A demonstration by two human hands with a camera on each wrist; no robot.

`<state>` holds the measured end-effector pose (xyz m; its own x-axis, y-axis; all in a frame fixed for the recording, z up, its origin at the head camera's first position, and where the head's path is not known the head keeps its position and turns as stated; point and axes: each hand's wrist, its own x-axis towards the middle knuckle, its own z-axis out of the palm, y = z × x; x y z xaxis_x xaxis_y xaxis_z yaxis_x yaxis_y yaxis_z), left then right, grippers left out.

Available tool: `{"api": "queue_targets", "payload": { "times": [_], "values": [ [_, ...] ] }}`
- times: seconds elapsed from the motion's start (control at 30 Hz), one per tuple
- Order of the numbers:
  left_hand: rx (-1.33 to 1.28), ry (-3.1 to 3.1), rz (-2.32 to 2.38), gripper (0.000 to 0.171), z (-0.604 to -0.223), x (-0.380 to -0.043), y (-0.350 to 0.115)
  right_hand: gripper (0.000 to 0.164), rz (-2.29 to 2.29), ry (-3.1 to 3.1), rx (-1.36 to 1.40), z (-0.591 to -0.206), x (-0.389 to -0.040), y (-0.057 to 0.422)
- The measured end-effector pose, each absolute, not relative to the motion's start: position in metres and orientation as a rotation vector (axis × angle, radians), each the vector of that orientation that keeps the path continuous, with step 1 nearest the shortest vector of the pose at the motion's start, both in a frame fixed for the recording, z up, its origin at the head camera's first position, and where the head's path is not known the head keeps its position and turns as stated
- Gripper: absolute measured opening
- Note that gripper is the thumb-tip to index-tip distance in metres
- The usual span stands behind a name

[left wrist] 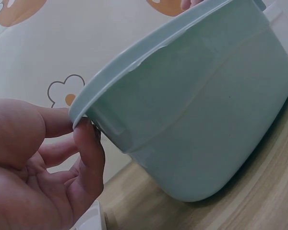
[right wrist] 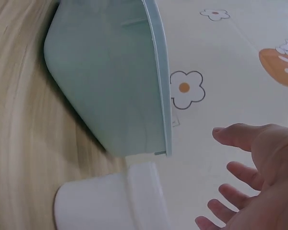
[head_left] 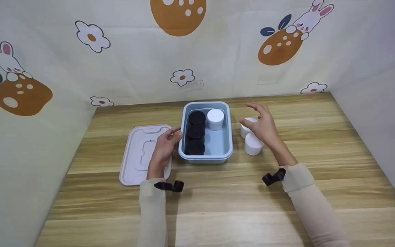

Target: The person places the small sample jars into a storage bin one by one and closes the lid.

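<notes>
A light blue bin [head_left: 227, 137] stands mid-table. Inside it, three black jars [head_left: 196, 131] fill the left column and one white jar [head_left: 215, 119] sits at the far right. My left hand [head_left: 175, 133] lies over a pale lid [head_left: 137, 154], and its fingertips [left wrist: 89, 139] touch the bin's [left wrist: 206, 96] left rim. My right hand [head_left: 252, 115] hovers with fingers spread over two white jars [head_left: 253, 144] on the table right of the bin, gripping nothing. The right wrist view shows the spread hand [right wrist: 230, 172], the bin's wall [right wrist: 110, 72] and one white jar [right wrist: 101, 203].
The wooden table [head_left: 218, 212] is walled on three sides by cream sheets printed with rabbits and flowers. Bare wood stretches along the front and to the far right of the jars.
</notes>
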<state>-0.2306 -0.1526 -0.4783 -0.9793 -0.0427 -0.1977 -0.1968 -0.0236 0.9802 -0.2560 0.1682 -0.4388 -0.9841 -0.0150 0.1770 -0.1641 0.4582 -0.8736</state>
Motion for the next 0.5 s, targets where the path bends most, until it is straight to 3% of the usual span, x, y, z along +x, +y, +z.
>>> {"api": "queue_targets", "payload": {
  "times": [0.3,0.5],
  "values": [
    [-0.254,2.106,2.151,0.041,-0.479,-0.230,-0.154,0.068,1.653,-2.591,0.007,-0.454,-0.254,0.181],
    [-0.240,2.081,2.167,0.041,-0.479,-0.229,-0.154,0.064,1.647,-2.618,-0.064,-0.461,-0.254,0.183]
  ]
}}
